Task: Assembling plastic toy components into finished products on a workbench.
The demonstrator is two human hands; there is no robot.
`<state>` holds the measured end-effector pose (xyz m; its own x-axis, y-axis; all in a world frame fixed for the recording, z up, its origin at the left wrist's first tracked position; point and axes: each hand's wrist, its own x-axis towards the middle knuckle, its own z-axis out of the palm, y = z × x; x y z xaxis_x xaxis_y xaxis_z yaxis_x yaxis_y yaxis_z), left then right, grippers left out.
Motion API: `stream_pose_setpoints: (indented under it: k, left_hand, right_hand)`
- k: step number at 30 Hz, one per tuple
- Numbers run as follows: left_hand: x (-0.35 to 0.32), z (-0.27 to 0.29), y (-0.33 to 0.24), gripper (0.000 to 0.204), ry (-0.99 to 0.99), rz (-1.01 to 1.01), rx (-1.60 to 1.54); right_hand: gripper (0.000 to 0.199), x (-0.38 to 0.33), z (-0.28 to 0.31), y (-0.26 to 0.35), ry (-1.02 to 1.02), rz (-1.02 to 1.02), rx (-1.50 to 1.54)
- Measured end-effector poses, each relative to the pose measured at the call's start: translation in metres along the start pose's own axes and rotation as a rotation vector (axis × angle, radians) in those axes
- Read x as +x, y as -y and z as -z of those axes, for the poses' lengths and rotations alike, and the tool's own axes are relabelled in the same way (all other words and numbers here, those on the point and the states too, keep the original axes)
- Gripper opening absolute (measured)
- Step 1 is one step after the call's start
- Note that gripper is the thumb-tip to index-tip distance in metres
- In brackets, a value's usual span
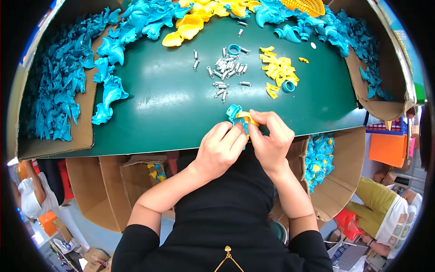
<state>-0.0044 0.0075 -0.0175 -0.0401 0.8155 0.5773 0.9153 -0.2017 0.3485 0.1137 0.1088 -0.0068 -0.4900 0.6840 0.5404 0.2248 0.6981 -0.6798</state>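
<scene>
Close to the table's near edge, both hands meet on a small blue and yellow plastic part (234,113). My left hand (219,147) has its fingers bent and pressed against the blue body from the left. On the other side my right hand (272,139) pinches the yellow piece (247,116) between thumb and fingers. The fingertips hide much of the part. Beyond the hands lie several metal springs (226,68) with a blue ring (234,49) at their far edge. Small yellow plastic pieces (278,68) are heaped right of the springs, beside another blue ring (288,86).
Blue plastic shells (149,18) and yellow shells (188,27) line the green table's (158,90) far side. Cardboard boxes of blue parts stand left (84,122) and right (362,86). Below the edge, a carton (344,158) holds blue-yellow pieces. Another person (385,208) is at lower right.
</scene>
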Motion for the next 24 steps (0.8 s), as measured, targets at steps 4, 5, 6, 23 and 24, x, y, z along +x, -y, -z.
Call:
stream_pose_setpoints:
  k: [4, 5, 6, 23, 24]
  left_hand:
    - [0.002, -0.001, 0.005, 0.024, -0.025, -0.038, 0.027]
    - [0.004, 0.0, 0.005, 0.021, -0.037, -0.059, 0.049]
    - [0.002, 0.001, 0.004, 0.021, -0.034, -0.06, 0.047]
    - [0.008, 0.003, -0.003, 0.018, 0.012, -0.049, 0.069]
    - [0.008, 0.003, -0.003, 0.018, 0.015, -0.049, 0.068]
  right_hand:
    - [0.013, 0.021, 0.011, 0.001, 0.232, -0.108, -0.079]
    - [0.013, 0.021, 0.012, 0.003, 0.23, -0.112, -0.079]
    - [0.013, 0.018, 0.012, 0.006, 0.246, -0.116, -0.137]
    - [0.016, 0.011, 0.016, 0.005, 0.166, -0.02, -0.177]
    - [0.016, 0.015, 0.019, 0.009, 0.191, -0.019, -0.199]
